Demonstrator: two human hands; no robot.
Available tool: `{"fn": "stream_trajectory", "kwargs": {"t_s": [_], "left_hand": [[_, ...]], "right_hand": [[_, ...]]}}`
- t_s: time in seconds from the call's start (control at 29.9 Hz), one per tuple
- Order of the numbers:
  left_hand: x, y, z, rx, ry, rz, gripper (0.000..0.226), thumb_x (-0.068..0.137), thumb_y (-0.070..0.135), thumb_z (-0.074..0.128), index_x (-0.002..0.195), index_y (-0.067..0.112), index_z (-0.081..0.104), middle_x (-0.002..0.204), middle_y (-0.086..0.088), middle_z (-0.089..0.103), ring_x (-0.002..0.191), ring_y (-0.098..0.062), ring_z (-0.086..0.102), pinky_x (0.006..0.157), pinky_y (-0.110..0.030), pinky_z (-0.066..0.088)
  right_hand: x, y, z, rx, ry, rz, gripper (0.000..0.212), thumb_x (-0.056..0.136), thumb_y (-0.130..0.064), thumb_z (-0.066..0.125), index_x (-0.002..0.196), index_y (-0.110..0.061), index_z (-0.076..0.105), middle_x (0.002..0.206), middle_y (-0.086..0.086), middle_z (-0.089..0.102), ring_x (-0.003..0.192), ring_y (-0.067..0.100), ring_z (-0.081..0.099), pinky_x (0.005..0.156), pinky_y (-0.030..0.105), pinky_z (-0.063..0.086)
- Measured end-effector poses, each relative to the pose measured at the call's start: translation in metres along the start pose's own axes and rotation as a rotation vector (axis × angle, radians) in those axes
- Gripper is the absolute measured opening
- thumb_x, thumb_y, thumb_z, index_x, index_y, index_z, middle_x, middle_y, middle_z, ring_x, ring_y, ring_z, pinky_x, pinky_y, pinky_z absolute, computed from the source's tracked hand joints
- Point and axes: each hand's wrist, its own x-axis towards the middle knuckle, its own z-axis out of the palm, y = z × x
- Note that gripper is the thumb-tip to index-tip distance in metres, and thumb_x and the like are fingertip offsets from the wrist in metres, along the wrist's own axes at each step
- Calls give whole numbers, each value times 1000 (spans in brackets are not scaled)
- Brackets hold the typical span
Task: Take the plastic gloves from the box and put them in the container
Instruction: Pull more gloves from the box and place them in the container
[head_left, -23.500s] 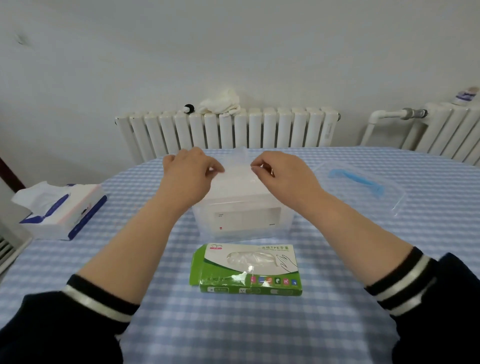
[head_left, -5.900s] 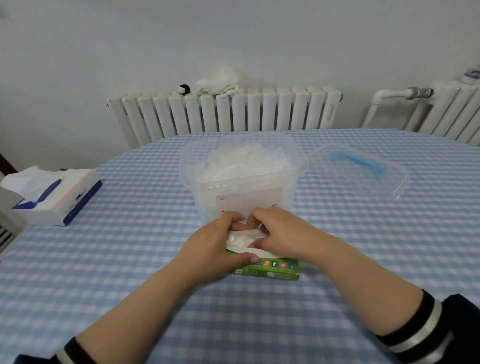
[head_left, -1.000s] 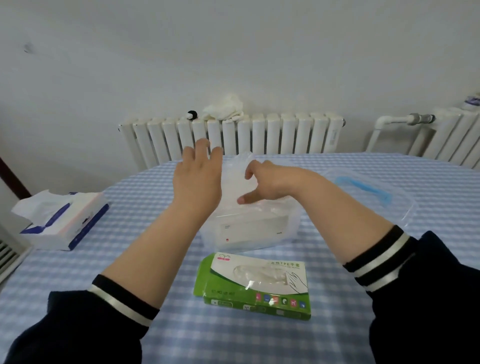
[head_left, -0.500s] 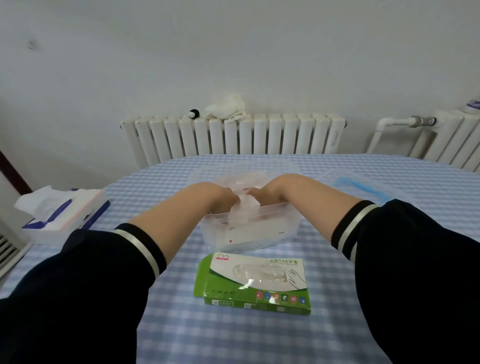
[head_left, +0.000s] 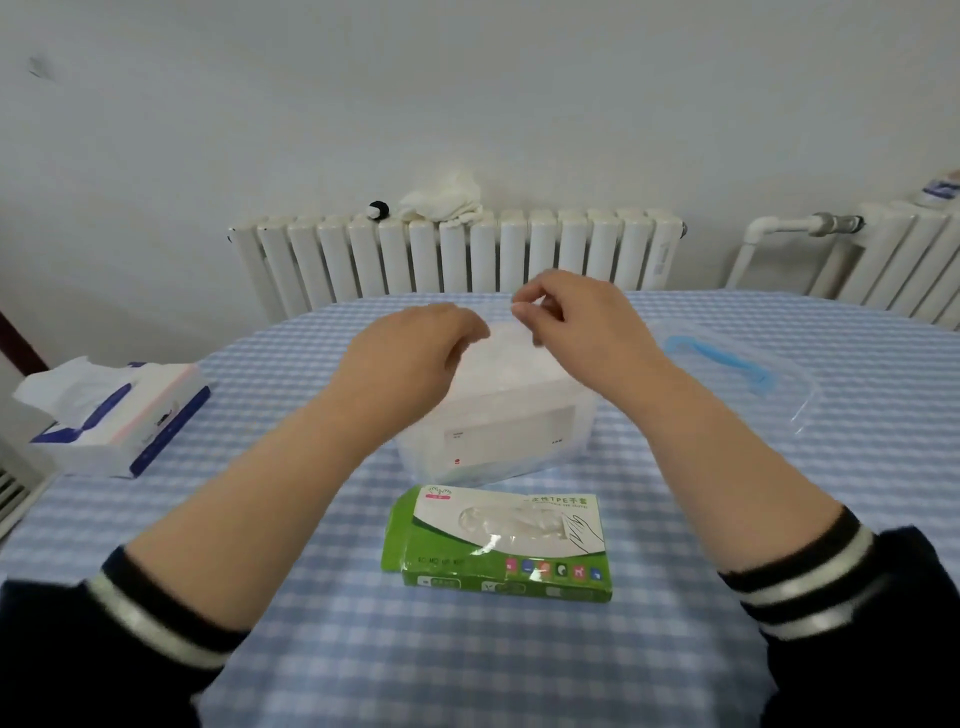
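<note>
The clear plastic container (head_left: 498, 441) stands mid-table with a heap of thin plastic gloves (head_left: 511, 366) inside. Both hands hover just over its open top. My left hand (head_left: 415, 353) hangs with its fingers loosely curled downward and nothing visible in them. My right hand (head_left: 576, 325) has thumb and forefinger drawn together above the far rim; whether a clear film sits between them is not visible. The green and white glove box (head_left: 498, 543) lies flat in front of the container, with clear gloves showing in its top opening.
The container's clear lid (head_left: 737, 374), with a blue handle, lies to the right. A tissue box (head_left: 114, 415) sits at the table's left edge. The checked tablecloth (head_left: 467, 649) covers the round table. White radiators (head_left: 457, 254) line the wall behind.
Both hands have come up out of the container, where they were pressing the gloves down half a second ago. The glove box and lid have not moved.
</note>
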Motion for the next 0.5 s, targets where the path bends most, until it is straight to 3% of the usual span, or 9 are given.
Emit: {"fn": "stream_trajectory", "kwargs": {"t_s": [0.07,0.13,0.2,0.3,0.37,0.43,0.5], "left_hand": [[-32,11,9,-163,286,152,25,92,11,47,106,18,66,104,4,68,89,-12,58,69,-24,43],[-63,18,27,-239,338,221,20,88,15,47,100,20,62,95,6,66,77,-9,55,58,-25,43],[-84,17,50,-262,238,165,19,88,29,49,107,27,55,97,13,65,79,-4,56,58,-25,49],[-98,17,77,-330,-86,17,57,79,64,48,128,34,48,120,18,61,107,-2,56,85,-22,47],[-100,19,85,-368,-234,-34,76,72,74,54,137,35,42,131,19,54,120,-4,48,94,-20,39],[-99,19,90,-392,-246,-54,78,71,71,64,137,37,40,131,19,55,121,-5,49,97,-23,40],[-99,18,93,-408,-240,-61,79,67,76,61,134,40,41,127,21,57,117,-4,51,95,-27,43]], "right_hand": [[-29,-6,-1,151,-109,-49,22,94,-41,56,86,-24,67,58,-8,64,56,2,58,61,22,45],[-53,-3,5,150,-348,-20,24,92,-42,58,81,-23,69,55,-9,63,52,2,57,59,22,46],[-68,9,17,-16,-540,1,19,92,-43,58,90,-26,67,71,-13,67,63,1,59,64,24,48],[-81,25,34,-218,-671,-16,35,86,-49,62,115,-31,55,100,-19,53,84,-1,50,72,21,42],[-82,28,41,-204,-669,-25,33,85,-46,64,111,-30,52,99,-17,45,83,-2,45,70,16,37],[-82,28,44,-196,-648,-43,24,87,-42,64,102,-29,50,96,-17,45,81,0,45,66,15,35],[-81,29,47,-212,-629,-67,24,86,-41,65,100,-27,52,93,-16,46,83,3,47,68,19,37]]}}
